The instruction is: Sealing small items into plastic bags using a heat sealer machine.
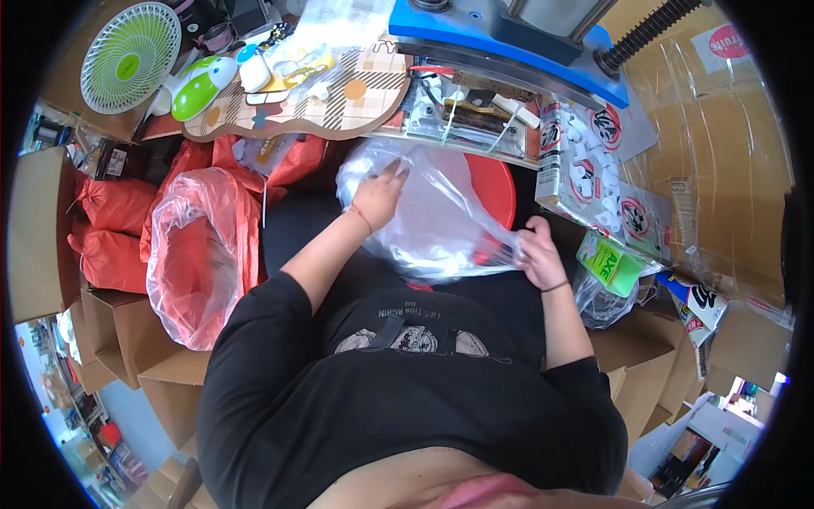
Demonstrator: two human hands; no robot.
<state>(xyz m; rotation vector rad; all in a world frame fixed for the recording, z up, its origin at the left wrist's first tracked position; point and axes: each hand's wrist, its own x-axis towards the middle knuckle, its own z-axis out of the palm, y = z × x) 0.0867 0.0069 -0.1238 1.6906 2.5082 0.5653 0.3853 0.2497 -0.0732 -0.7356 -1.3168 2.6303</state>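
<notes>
A clear plastic bag (pixel 424 204) is spread over a round red tub (pixel 493 188) between my knees, below the bench edge. Red shows bare along the tub's right side and through the film near the front. My left hand (pixel 379 197) lies on the bag's left part, fingers stretched out over the film. At the right, my right hand (pixel 540 254) has its fingers closed on the bag's gathered edge and holds it taut beside the tub. Motion slightly blurs the film near that hand. What the tub contains cannot be made out.
To the left stands a red bag with a clear liner (pixel 199 254), beside several tied red bags (pixel 114 204). A green-white fan (pixel 131 59) and a blue-edged press (pixel 509 38) stand on the bench. An open box of small white pieces (pixel 585 165) is at right, near cardboard boxes (pixel 636 356).
</notes>
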